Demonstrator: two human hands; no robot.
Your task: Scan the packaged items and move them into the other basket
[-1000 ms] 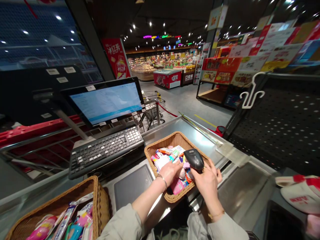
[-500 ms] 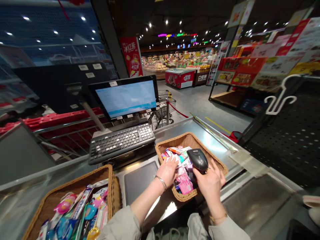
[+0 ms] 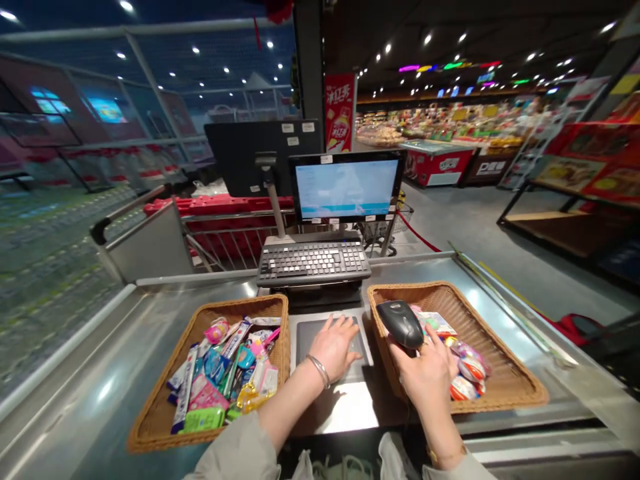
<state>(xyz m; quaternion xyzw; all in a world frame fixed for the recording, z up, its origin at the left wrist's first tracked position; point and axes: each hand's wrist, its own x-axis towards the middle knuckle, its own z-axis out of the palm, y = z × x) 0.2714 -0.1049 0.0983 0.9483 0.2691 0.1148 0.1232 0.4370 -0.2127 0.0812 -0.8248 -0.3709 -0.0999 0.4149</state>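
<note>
My right hand (image 3: 427, 370) grips a black barcode scanner (image 3: 401, 323), its head pointing up and away above the left side of the right wicker basket (image 3: 510, 363). Colourful small packets (image 3: 467, 363) lie in that basket, partly hidden by the hand and scanner. My left hand (image 3: 336, 347), with a silver bangle at the wrist, is over the grey flat plate (image 3: 306, 333) between the baskets. Its fingers are outstretched and nothing shows in them. To its left, the other wicker basket (image 3: 286, 333) holds toothbrush packs, small toys and other bright packaged items.
A black keyboard (image 3: 314, 261) and a lit monitor (image 3: 350, 190) stand behind the baskets. The metal counter (image 3: 100, 373) runs under everything. A second dark screen (image 3: 240, 157) faces away at the back. Beyond are trolleys, a red freezer (image 3: 433, 165) and shelves.
The view has swung left. My left hand has left the right basket's packets and is over the grey plate with fingers outstretched. My right hand still holds the barcode scanner.
</note>
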